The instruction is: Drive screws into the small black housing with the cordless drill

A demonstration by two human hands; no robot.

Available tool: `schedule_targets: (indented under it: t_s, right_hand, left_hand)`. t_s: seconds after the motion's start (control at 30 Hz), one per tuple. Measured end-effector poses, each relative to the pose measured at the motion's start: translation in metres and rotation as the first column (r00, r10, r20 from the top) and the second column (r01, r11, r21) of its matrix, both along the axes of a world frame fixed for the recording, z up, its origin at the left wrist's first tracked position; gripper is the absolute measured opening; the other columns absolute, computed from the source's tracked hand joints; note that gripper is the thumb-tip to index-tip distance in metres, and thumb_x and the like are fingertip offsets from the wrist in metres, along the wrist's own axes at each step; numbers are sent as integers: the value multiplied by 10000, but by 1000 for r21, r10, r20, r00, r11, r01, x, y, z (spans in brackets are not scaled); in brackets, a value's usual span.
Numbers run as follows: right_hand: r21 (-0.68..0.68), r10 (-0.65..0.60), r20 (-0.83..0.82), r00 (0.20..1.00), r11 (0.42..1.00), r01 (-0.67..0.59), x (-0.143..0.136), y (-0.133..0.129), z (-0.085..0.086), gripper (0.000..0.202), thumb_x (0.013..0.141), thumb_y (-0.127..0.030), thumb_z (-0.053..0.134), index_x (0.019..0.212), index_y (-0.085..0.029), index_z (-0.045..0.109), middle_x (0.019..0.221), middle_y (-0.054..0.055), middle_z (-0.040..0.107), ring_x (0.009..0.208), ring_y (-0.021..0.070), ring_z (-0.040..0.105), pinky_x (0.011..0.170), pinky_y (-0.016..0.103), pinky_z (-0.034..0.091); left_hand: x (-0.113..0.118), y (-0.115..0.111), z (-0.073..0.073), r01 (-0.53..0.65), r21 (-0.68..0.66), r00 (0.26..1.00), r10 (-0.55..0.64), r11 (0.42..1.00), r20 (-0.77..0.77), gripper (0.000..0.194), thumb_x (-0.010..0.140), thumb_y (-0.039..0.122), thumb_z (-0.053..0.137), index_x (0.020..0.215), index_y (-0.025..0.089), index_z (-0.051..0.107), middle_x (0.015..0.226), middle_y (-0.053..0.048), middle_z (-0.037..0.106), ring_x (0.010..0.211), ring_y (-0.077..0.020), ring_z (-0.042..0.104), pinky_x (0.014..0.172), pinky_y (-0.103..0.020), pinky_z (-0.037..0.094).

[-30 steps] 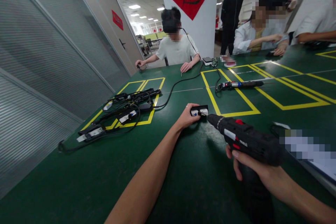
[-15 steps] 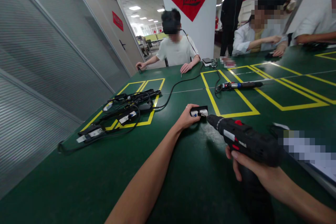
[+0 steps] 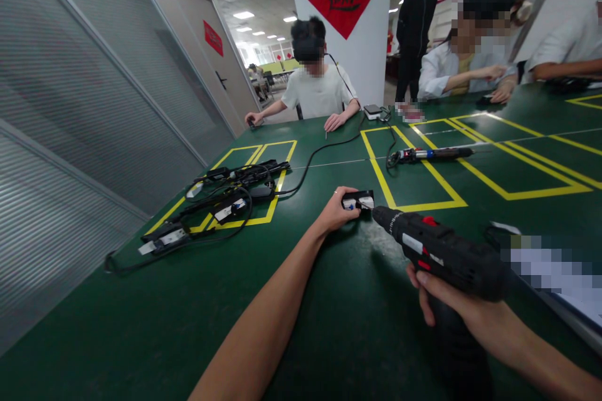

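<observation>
Drill (image 3: 444,250) stays clasped in your right hand (image 3: 451,293), bit (image 3: 366,205) at the black-and-white part (image 3: 365,194) your left hand (image 3: 339,210) pinches; alignment seems steady.

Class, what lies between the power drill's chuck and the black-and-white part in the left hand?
The head view shows a thin bit between the chuck and the black-and-white part; whether its tip touches is unclear.

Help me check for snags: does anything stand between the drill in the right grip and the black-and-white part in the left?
Nothing visible does. The drill, in the right grip, points at the black-and-white part held by the left grip; the blue-banded tool lies farther back.
</observation>
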State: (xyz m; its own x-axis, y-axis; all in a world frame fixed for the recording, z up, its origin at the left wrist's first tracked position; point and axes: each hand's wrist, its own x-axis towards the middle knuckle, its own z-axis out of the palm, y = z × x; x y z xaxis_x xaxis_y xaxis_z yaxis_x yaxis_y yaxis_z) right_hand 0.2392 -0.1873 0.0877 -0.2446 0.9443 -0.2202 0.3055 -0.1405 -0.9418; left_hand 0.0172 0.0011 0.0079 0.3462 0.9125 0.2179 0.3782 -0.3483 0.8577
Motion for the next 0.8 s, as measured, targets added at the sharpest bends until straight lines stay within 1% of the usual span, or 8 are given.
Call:
schedule_targets:
  t_s: [0.13,0.23,0.33,0.43,0.53,0.67,0.73,0.8]
  right_hand:
    - [-5,1,2,1000,1000,-1,0,0,-2,353,885,-471,443,758,-211,645,582,7,620,702,223,617,822,393,400]
    - [-9,-2,-22,1000,1000,2,0,0,-1,319,891,-449,445,793,-212,635,572,-4,620,689,212,610,842,390,386]
    - [-15,-3,-28,1000,1000,3,-1,0,1,290,897,-424,443,841,-211,633,555,-15,612,647,197,594,797,368,393]
    - [-9,-2,-18,1000,1000,1,0,0,1,299,893,-428,445,845,-211,643,560,-11,618,640,199,589,740,352,398]
    - [-6,-1,4,1000,1000,1,1,0,0,326,887,-451,445,831,-213,660,552,-6,611,652,213,597,750,363,397]
    - [-27,-2,24,1000,1000,2,1,0,-2,361,879,-495,441,892,-223,678,581,-3,620,666,223,608,752,365,409]
    - [-35,-2,26,1000,999,3,1,0,-2,378,880,-502,437,839,-220,685,594,0,624,688,222,612,765,363,409]
    - [-44,-2,25,1000,999,3,1,0,-2,421,881,-504,436,677,-210,658,598,8,619,713,221,610,797,370,400]
  left_hand:
    - [0,0,0,-10,17,1000,10,1000,-11,527,649,200,639,1156,168,499,1037,-54,544,843,-136,538,767,-274,455]
    - [-1,0,0,-3,11,1000,3,1000,-6,527,649,201,641,1156,170,497,1031,-51,545,835,-133,536,756,-265,453]
    - [0,0,0,6,-2,1000,-6,1000,-2,521,654,197,634,1155,168,493,1020,-48,546,822,-127,533,744,-256,452]
    - [1,0,1,-6,-6,1000,6,1000,-12,518,654,195,629,1154,166,494,999,-43,549,806,-123,531,737,-254,451]
    - [1,-1,2,-12,-5,1000,12,1000,-15,522,647,192,631,1150,164,497,989,-40,550,798,-122,531,735,-255,450]
    - [1,0,2,-2,-5,1000,2,1000,-6,517,649,192,630,1148,166,497,999,-44,551,797,-123,534,730,-254,453]
    - [0,0,1,-1,2,1000,2,1000,-3,513,651,193,631,1146,167,498,1007,-46,550,799,-123,534,728,-253,453]
    - [0,0,0,1,4,1000,-1,1000,-8,509,651,198,634,1142,168,501,1013,-46,550,798,-123,534,722,-251,453]
